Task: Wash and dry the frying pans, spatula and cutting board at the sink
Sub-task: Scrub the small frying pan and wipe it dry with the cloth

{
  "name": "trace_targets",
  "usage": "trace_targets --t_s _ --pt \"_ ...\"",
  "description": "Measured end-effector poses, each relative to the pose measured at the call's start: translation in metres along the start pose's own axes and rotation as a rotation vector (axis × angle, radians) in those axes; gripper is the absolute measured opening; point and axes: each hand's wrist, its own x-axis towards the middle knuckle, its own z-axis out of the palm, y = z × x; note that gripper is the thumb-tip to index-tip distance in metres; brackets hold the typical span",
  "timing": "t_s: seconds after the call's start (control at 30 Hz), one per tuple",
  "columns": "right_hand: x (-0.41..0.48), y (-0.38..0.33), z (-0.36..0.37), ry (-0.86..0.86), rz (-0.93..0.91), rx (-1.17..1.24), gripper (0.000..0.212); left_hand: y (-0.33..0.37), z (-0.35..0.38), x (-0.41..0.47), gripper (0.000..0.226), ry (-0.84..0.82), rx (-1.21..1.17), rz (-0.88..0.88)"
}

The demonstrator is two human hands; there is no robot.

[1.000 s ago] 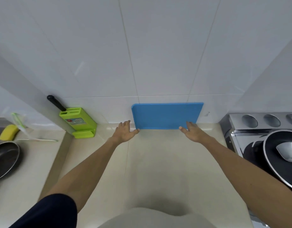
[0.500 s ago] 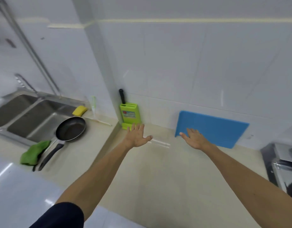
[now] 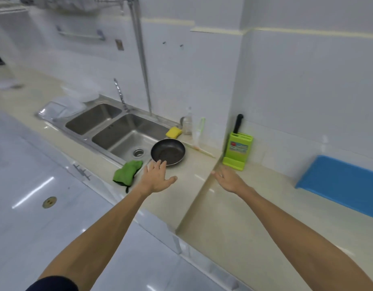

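Note:
A black frying pan [image 3: 168, 151] rests on the counter at the right rim of the double steel sink [image 3: 126, 135]; its handle is hidden behind my left hand [image 3: 157, 177]. That hand is open, fingers spread, with its fingertips just short of the pan's near rim. My right hand [image 3: 228, 179] is open too, hovering over the counter step in front of the knife block. The blue cutting board [image 3: 341, 185] leans against the wall tiles at the far right. A green cloth [image 3: 126, 172] lies on the counter edge left of my left hand. A yellow sponge [image 3: 173, 132] sits behind the pan.
A green knife block [image 3: 238, 151] with a black-handled knife stands in the wall corner. A bottle [image 3: 187, 122] and a thin brush [image 3: 199, 133] stand by the sponge. The tap [image 3: 120, 95] rises behind the sink. White dishes [image 3: 80, 95] sit at the sink's left.
My view has swung left from the cutting board to the sink. Both hands left the board, which stays leaning on the wall, and moved left toward the pan.

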Motion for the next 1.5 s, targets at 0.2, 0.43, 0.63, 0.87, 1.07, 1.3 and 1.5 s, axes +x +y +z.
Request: trace_targets --t_s 0.2,0.43,0.63,0.87,1.07,1.3,1.5 --pt "0.038 -0.096 0.068 -0.005 -0.036 0.075 0.057 -0.088 -0.012 -0.003 0.099 0.022 -0.053 -0.044" --pt "0.093 -0.147 0.126 -0.060 -0.007 0.142 0.051 -0.129 0.017 0.034 0.065 -0.044 -0.167 -0.042" --pt "0.131 -0.152 0.161 -0.057 0.077 0.174 0.052 -0.135 0.049 0.074 0.041 -0.152 -0.255 -0.071" --pt "0.153 -0.163 0.189 -0.038 0.188 0.250 0.042 -0.133 0.078 0.105 0.048 -0.250 -0.300 -0.102" --pt "0.154 -0.155 0.182 0.001 0.266 0.245 0.043 -0.125 0.088 0.132 0.046 -0.193 -0.424 -0.215" --pt "0.155 -0.153 0.172 0.092 0.243 0.156 0.041 -0.139 0.070 0.143 0.036 -0.083 -0.479 -0.165" --pt "0.190 -0.176 0.158 0.198 0.168 0.114 0.038 -0.198 0.021 0.180 0.034 0.056 -0.473 -0.143"
